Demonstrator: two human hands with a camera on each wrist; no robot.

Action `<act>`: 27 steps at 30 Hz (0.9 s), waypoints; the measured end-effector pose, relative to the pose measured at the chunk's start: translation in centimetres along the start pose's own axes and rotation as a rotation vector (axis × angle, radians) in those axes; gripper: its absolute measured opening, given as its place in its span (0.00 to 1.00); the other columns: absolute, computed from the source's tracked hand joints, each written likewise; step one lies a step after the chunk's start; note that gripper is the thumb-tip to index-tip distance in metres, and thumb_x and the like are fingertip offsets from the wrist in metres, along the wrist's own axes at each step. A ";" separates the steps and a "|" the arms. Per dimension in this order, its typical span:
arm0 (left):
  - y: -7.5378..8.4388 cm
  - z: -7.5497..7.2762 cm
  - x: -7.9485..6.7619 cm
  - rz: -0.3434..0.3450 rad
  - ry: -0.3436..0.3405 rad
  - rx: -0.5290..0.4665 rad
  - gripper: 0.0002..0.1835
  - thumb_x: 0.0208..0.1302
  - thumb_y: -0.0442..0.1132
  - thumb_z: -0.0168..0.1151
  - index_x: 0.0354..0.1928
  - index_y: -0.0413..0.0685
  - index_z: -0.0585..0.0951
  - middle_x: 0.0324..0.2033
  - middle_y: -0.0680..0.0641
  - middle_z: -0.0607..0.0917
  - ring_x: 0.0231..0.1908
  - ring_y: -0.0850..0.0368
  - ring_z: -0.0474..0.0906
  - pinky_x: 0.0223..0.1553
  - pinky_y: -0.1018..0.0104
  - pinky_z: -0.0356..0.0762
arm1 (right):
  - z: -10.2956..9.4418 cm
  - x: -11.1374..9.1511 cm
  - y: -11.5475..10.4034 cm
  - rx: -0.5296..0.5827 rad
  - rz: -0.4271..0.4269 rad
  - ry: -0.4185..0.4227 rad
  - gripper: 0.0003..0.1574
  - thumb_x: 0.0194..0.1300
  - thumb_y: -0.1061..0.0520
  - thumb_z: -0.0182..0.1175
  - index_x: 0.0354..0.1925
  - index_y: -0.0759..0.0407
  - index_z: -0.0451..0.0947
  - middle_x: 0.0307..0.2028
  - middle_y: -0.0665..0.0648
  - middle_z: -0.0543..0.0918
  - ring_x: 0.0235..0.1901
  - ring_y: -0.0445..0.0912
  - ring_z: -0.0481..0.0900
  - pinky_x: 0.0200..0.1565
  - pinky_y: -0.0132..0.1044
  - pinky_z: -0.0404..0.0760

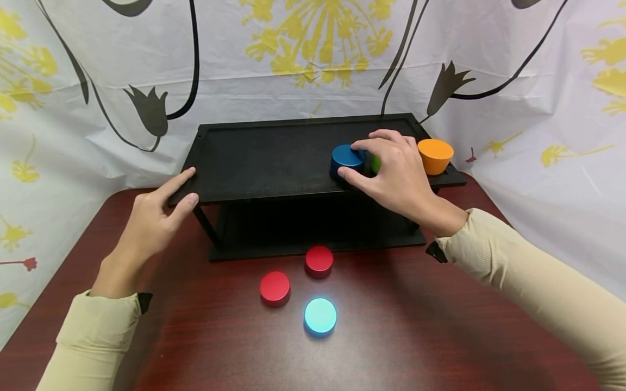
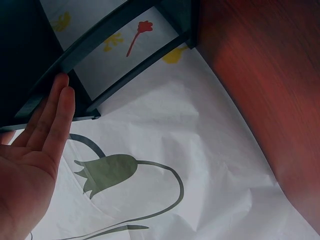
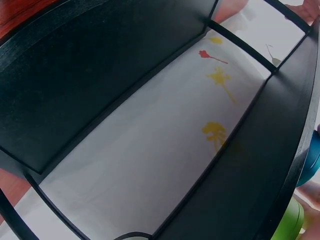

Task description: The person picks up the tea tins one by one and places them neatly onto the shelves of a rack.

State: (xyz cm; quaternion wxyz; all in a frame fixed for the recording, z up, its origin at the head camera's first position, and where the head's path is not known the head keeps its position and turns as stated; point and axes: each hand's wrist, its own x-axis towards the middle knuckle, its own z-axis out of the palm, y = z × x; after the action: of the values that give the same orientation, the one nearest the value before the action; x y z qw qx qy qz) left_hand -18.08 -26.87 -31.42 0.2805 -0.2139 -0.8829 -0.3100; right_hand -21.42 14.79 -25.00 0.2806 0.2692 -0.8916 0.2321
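My right hand (image 1: 398,171) pinches a dark blue round block (image 1: 346,157) between thumb and fingers, over the top deck of a black two-tier shelf (image 1: 259,157). Right behind those fingers a green round piece (image 1: 375,164) is mostly hidden; it shows more in the right wrist view, where the green piece (image 3: 290,222) is beside the blue one. An orange cup-shaped piece (image 1: 434,156) stands at the deck's right end. At the opposite end, my left hand (image 1: 149,222) rests against the shelf's left edge, fingers extended along it in the left wrist view.
In front of the shelf, two red round blocks (image 1: 275,289) and a light blue round block (image 1: 320,316) lie on the dark reddish wooden table (image 1: 220,347). The lower tier (image 1: 313,233) sits under the deck. A white patterned sheet (image 1: 293,92) hangs behind and at both sides.
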 end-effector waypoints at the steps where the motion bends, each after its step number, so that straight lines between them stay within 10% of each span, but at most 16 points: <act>1: 0.0 0.0 0.0 0.000 0.001 0.000 0.26 0.70 0.41 0.60 0.69 0.53 0.75 0.43 0.38 0.86 0.16 0.68 0.60 0.32 0.75 0.61 | 0.0 0.0 0.0 -0.002 -0.001 0.000 0.30 0.59 0.43 0.71 0.51 0.62 0.85 0.47 0.61 0.85 0.59 0.54 0.70 0.55 0.54 0.63; 7: 0.0 0.0 0.0 0.000 -0.003 -0.004 0.26 0.70 0.41 0.60 0.69 0.54 0.74 0.35 0.41 0.84 0.15 0.67 0.58 0.31 0.74 0.61 | -0.3 -0.2 -0.1 -0.021 -0.034 0.041 0.30 0.57 0.43 0.72 0.51 0.62 0.84 0.48 0.61 0.86 0.63 0.54 0.70 0.61 0.55 0.61; 15: 0.1 -0.1 0.1 0.002 -0.010 -0.009 0.26 0.71 0.41 0.59 0.70 0.54 0.73 0.55 0.37 0.82 0.23 0.63 0.65 0.37 0.75 0.61 | -1.3 -1.0 -0.7 0.015 -0.094 0.112 0.29 0.55 0.46 0.74 0.50 0.61 0.85 0.48 0.60 0.86 0.62 0.54 0.71 0.63 0.54 0.61; 23: 0.0 -0.1 0.1 0.006 -0.007 0.002 0.26 0.71 0.42 0.59 0.70 0.53 0.74 0.35 0.39 0.84 0.19 0.64 0.62 0.35 0.73 0.61 | -1.8 -2.4 -1.4 0.059 -0.154 0.135 0.30 0.54 0.47 0.74 0.51 0.63 0.84 0.47 0.61 0.86 0.60 0.55 0.72 0.60 0.56 0.64; 27: 0.1 -0.1 0.1 -0.006 -0.012 0.003 0.26 0.71 0.42 0.59 0.70 0.55 0.73 0.41 0.40 0.86 0.22 0.62 0.65 0.36 0.74 0.61 | -2.0 -3.1 -1.7 0.078 -0.174 0.138 0.30 0.53 0.47 0.74 0.50 0.62 0.84 0.46 0.60 0.86 0.59 0.55 0.72 0.59 0.57 0.63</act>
State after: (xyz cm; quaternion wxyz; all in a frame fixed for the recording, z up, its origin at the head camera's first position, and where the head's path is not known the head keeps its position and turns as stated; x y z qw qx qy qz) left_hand -18.06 -26.90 -31.26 0.2746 -0.2128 -0.8857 -0.3081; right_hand -17.46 15.71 -25.03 0.3495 0.3397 -0.8338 0.2593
